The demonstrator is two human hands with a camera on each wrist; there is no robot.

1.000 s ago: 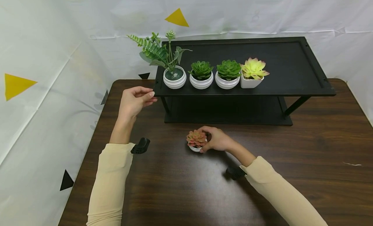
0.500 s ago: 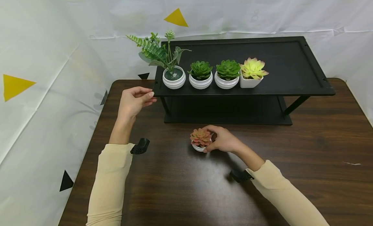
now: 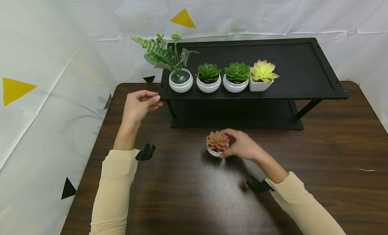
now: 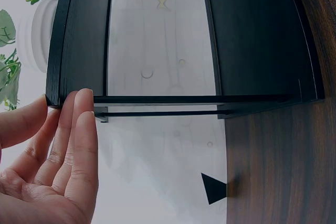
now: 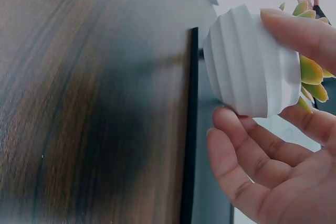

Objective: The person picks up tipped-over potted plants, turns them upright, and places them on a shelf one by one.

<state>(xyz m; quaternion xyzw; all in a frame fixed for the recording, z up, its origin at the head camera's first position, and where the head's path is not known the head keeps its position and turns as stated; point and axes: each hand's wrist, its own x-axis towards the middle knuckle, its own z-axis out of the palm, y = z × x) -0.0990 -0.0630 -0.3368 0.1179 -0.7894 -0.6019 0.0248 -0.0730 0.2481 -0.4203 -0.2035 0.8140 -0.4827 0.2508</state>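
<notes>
My right hand (image 3: 242, 145) grips a small potted succulent (image 3: 217, 141) with reddish-orange leaves, thumb and fingers on either side of its pot. In the right wrist view the ribbed white pot (image 5: 247, 66) hangs above the tabletop, in front of the shelf. My left hand (image 3: 139, 103) pinches the near left corner of a black two-tier shelf (image 3: 297, 70). In the left wrist view its thumb lies on the upper side of the board and the fingers (image 4: 84, 129) underneath.
Along the top board's front stand a tall fern-like plant (image 3: 181, 83), two green succulents (image 3: 209, 75) (image 3: 237, 73) and a yellow-green one (image 3: 263, 73) in a square pot. The shelf's lower board (image 3: 236, 119) lies near the brown wooden table (image 3: 182, 194). White sheeting hangs behind and left.
My right hand has carried the reddish succulent to the right and slightly up in the head view. The left hand keeps its place at the shelf corner.
</notes>
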